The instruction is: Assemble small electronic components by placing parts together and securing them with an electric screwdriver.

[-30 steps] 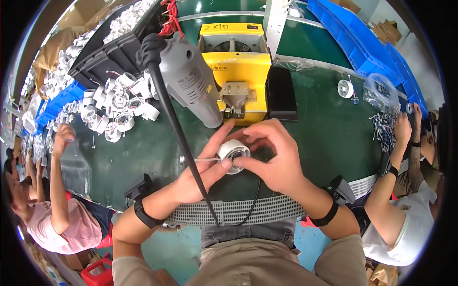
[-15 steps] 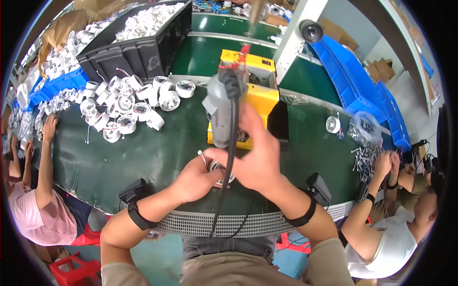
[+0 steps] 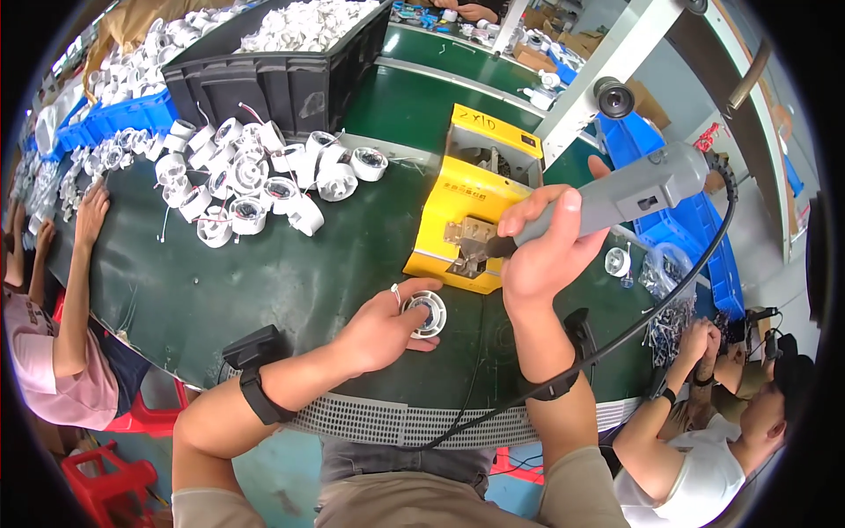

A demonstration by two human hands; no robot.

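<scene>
My right hand (image 3: 541, 264) is wrapped round a grey electric screwdriver (image 3: 638, 189). The tool lies tilted, its dark nose pointing left at the metal front of a yellow screw feeder (image 3: 440, 207); whether the bit touches it I cannot tell. A black cable loops from the tool's back end down across my right forearm. In my left hand (image 3: 374, 334) is a white round housing (image 3: 437, 310), gripped at the edge with the thumb over its middle, just above the green table and near the feeder. A short white lead sticks up by the left fingers.
A pile of white round housings (image 3: 251, 176) with wires lies at the left. Behind it stand a black crate (image 3: 255, 88) and a blue bin (image 3: 114, 119), both heaped with white parts. One more housing (image 3: 617, 261) sits right, near a bag of screws (image 3: 669, 268). People work at both sides.
The screwdriver hung upright before the feeder, with my right hand open beside it. Now that hand grips it, tilted to the right with its nose at the feeder. The left hand keeps the housing.
</scene>
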